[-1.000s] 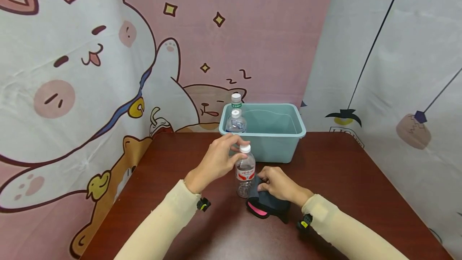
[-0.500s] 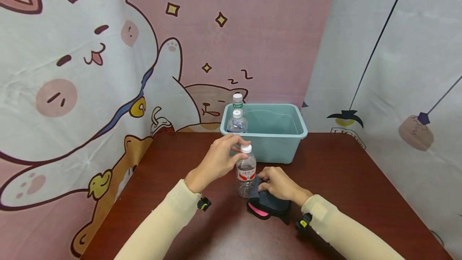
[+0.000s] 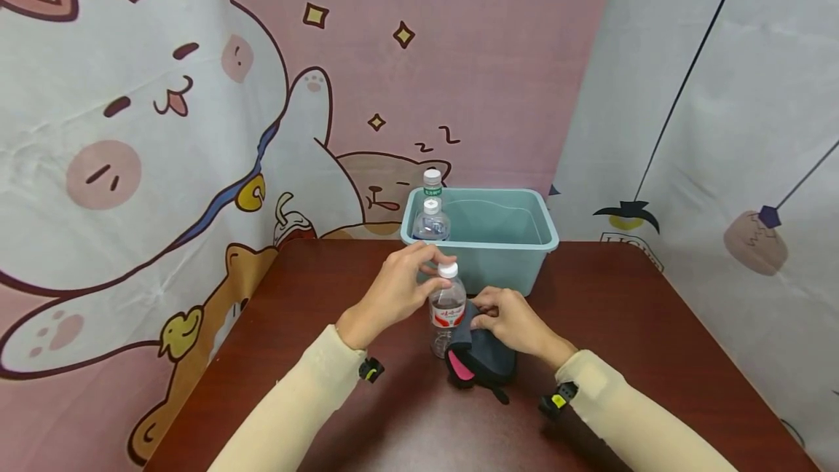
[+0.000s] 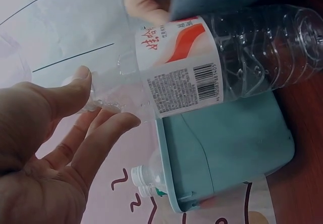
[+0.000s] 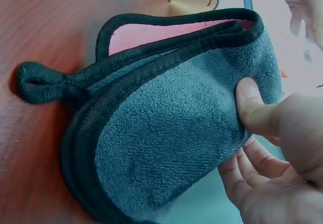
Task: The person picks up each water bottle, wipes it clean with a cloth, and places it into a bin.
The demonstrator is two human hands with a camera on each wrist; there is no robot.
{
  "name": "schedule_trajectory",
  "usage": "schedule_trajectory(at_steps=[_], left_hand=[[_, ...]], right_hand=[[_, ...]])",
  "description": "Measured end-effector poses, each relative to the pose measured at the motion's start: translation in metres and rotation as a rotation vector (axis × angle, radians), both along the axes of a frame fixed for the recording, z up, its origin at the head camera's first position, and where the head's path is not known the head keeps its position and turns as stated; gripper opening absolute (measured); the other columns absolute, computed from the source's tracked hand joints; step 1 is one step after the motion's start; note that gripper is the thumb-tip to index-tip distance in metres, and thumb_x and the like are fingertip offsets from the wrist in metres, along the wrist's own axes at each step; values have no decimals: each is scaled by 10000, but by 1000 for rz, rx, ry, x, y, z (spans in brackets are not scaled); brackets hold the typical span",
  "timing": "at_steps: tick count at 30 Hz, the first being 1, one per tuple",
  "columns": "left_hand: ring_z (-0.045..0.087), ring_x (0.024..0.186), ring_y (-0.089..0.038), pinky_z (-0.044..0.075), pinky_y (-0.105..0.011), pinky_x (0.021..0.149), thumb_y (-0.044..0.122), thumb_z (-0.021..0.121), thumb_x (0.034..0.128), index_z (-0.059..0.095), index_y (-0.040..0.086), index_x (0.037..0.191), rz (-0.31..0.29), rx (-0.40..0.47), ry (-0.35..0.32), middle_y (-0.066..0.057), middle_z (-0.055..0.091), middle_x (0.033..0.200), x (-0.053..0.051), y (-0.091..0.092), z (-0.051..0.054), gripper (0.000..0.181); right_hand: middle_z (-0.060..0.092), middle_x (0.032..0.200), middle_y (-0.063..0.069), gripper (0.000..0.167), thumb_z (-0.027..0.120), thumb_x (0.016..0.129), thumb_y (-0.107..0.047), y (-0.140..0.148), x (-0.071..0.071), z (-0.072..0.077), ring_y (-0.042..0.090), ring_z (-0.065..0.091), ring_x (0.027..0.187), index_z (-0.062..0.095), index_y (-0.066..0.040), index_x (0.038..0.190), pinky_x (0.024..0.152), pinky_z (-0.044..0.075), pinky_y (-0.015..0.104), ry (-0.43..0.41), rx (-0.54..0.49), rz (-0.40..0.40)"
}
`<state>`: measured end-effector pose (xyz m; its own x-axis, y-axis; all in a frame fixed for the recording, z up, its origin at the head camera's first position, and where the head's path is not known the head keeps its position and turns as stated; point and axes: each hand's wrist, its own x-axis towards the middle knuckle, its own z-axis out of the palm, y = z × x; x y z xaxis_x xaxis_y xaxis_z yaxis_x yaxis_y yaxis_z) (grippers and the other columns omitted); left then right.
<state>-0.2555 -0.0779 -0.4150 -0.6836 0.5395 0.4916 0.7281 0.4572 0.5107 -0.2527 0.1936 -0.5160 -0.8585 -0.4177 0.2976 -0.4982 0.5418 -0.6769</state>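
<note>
A clear plastic bottle with a white cap and a red-and-white label stands upright on the table. My left hand pinches it at the neck, just under the cap, between thumb and fingers. In the right wrist view my right hand pinches a folded grey-blue cloth with black edging, a hanging loop and a pink inner side. The cloth is against the bottle's right side in the head view, and hides part of it.
A light-blue plastic bin stands behind the bottle. Two more bottles are inside at its left end, one with a clear body and one with a green label. A patterned cloth backdrop rises behind the brown table.
My right hand has moved slightly up and away from me, shifting the cloth closer around the bottle's side. My left hand keeps its hold on the bottle's neck.
</note>
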Motion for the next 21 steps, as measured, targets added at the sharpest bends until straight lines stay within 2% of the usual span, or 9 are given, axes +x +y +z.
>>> schedule_trajectory(at_steps=[7,15,19,21], left_hand=[[852,1077,-251,709,-264,907,114,932,993,811,96,1267,-18,24,-24,-70,824,1372,-2,-2,-1,300],[844,1118,-241,717,-313,959,120,930,984,847,99,1303,-32,41,-46,-58,834,1392,-2,-5,0,331],[850,1123,-230,710,-290,969,102,926,982,856,111,1346,-42,39,-50,-64,832,1350,-2,-5,1,371],[857,1125,-239,714,-314,976,83,916,988,855,109,1362,-42,38,-51,-77,827,1333,-1,-6,2,380]], right_hand=[[815,1124,55,295,915,1000,-32,0,0,18,76,723,904,890,-63,1292,781,638,221,10,-108,-9],[800,1131,95,268,904,1006,-17,-1,-1,32,102,684,834,896,-53,1271,715,574,226,53,-202,-8],[782,1139,108,274,895,1025,-52,-6,-1,44,132,639,793,888,-55,1299,689,526,225,62,-282,-9],[774,1150,103,287,890,1039,-90,-10,-1,50,154,632,807,883,-71,1325,690,520,233,66,-297,-11]])
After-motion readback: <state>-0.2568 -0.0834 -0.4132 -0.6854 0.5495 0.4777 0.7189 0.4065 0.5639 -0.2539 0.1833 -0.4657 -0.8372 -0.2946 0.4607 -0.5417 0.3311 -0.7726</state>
